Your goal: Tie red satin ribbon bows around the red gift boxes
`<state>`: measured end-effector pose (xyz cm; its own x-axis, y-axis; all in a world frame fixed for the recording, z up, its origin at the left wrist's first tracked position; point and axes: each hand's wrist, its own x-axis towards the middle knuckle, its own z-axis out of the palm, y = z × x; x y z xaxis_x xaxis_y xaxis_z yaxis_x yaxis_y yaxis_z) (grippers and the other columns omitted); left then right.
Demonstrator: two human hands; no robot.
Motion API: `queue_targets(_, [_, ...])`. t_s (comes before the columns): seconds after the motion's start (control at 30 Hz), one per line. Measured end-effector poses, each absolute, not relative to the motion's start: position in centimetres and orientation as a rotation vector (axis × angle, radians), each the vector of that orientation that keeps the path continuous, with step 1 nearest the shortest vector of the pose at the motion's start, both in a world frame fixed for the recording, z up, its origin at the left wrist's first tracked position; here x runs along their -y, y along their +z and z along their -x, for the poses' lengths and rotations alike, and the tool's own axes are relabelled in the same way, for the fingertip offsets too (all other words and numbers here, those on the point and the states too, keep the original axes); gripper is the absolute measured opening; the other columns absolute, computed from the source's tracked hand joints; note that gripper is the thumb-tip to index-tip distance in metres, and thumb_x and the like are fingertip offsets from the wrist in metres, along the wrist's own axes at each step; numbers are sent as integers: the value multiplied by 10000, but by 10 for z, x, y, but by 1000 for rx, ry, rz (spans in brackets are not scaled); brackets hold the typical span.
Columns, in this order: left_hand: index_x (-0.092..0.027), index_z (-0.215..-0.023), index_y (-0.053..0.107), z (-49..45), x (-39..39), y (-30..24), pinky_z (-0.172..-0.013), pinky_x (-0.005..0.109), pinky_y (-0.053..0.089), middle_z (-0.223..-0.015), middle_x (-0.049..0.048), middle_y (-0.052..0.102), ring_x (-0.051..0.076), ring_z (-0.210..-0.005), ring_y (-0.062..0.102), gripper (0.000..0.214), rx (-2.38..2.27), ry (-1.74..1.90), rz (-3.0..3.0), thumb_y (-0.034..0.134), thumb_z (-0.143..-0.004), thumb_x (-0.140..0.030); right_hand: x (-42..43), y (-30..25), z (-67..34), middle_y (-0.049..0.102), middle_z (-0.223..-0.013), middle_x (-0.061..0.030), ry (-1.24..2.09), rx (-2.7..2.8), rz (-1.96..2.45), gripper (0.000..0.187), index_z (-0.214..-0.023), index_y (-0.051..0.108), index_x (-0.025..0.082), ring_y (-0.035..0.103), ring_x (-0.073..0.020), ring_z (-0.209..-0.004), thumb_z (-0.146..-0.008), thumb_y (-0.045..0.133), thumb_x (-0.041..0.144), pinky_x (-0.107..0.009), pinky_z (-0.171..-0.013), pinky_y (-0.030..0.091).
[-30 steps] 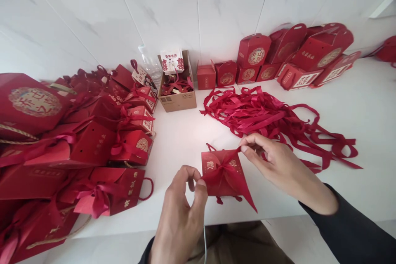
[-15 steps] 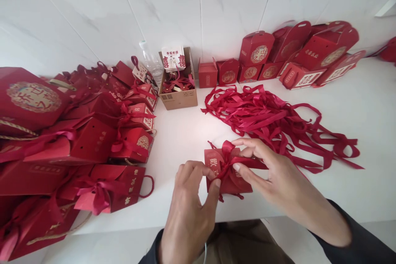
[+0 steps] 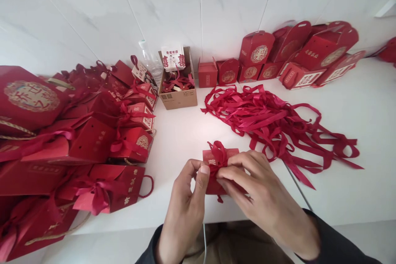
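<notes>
A small red gift box (image 3: 221, 153) lies on the white table near its front edge, with a red ribbon (image 3: 219, 151) bowed across its middle. My left hand (image 3: 190, 200) pinches the ribbon at the left side of the knot between thumb and forefinger. From the right, my right hand (image 3: 255, 187) closes its fingertips on the ribbon at the other side of the knot. Its fingers cover the right part of the box. Dark red cord shows at the box's front and back edges.
A heap of loose red ribbons (image 3: 262, 115) spreads behind my right hand. Many finished-looking red boxes (image 3: 123, 181) with bows crowd the left. Behind stand an open cardboard box (image 3: 179, 101), a clear bottle (image 3: 150, 60) and stacked red boxes (image 3: 256, 49) along the wall.
My right hand has moved left, from a ribbon end held out to the right, in to the knot. My left hand has shifted slightly left and up. The bow loop now stands at the back.
</notes>
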<state>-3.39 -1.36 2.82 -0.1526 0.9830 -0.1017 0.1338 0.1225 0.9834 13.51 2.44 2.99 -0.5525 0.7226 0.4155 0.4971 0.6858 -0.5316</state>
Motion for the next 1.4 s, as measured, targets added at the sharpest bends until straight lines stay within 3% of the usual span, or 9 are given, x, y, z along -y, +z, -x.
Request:
queue_targets(0.27, [-211,-817,520,38,11,24,-583,246,376,-697,-31,483,126,-629,414,418,-1538,1199,-1087,479,-1028,-569,-23,42,-162,570,-978,-10,847,2270,894,101,-961,537,253,571,-207,-954,-1048,516,205,-362,-854,469])
queue_targets(0.5, [-231,-986,547,36,11,16,-777,297,454,-915,7,644,161,-838,577,208,-1394,1214,-1051,597,-998,-432,-58,44,-156,644,-1138,-24,864,2019,1191,216,-1077,678,308,583,-241,-1140,-1072,529,463,-409,-1000,453])
queue_targets(0.6, [-231,-1017,599,35,14,17,-817,307,448,-952,14,637,164,-878,566,140,-1437,1181,-1159,614,-985,-366,-75,40,-140,650,-1193,-62,921,2130,1150,222,-1093,704,266,553,-268,-1222,-1027,597,450,-438,-1048,436])
queue_targets(0.73, [-233,-1059,614,32,17,20,-817,313,471,-931,15,622,174,-885,563,121,-1447,1187,-1205,619,-966,-311,-80,44,-131,681,-1071,-38,1050,2171,1042,105,-897,678,234,620,-224,-1079,-978,638,286,-371,-968,463])
queue_targets(0.83, [-242,-1085,579,30,18,20,-827,329,485,-929,10,626,177,-878,584,123,-1445,1197,-1201,594,-971,-283,-77,51,-136,703,-1032,-3,1215,2064,1055,120,-900,659,247,637,-193,-961,-999,616,299,-326,-842,471])
queue_targets(0.93, [-245,-1103,544,28,17,19,-819,339,490,-932,13,638,181,-868,599,132,-1426,1198,-1197,566,-974,-261,-77,56,-144,629,-805,30,1446,2006,1056,152,-899,655,252,557,-160,-714,-1001,613,356,-291,-630,417])
queue_targets(1.0, [-243,-1111,536,28,16,17,-818,339,489,-922,12,626,181,-859,590,146,-1422,1195,-1195,553,-966,-244,-78,56,-147,541,-715,49,1524,1987,1021,176,-873,632,247,488,-146,-644,-999,613,370,-279,-591,386])
queue_targets(1.23, [-240,-1051,560,29,18,14,-741,291,444,-832,-17,535,159,-776,508,183,-1466,1222,-1145,559,-880,-174,-82,46,-153,609,-842,24,1411,2004,1128,208,-942,594,251,569,-171,-753,-1034,565,435,-301,-672,433])
queue_targets(1.4, [-233,-1068,567,31,16,14,-754,304,447,-858,3,594,165,-793,534,117,-1442,1221,-1106,545,-971,-294,-59,49,-159,645,-1160,-36,821,2011,1106,166,-1172,585,295,602,-255,-1096,-1027,593,376,-396,-934,479])
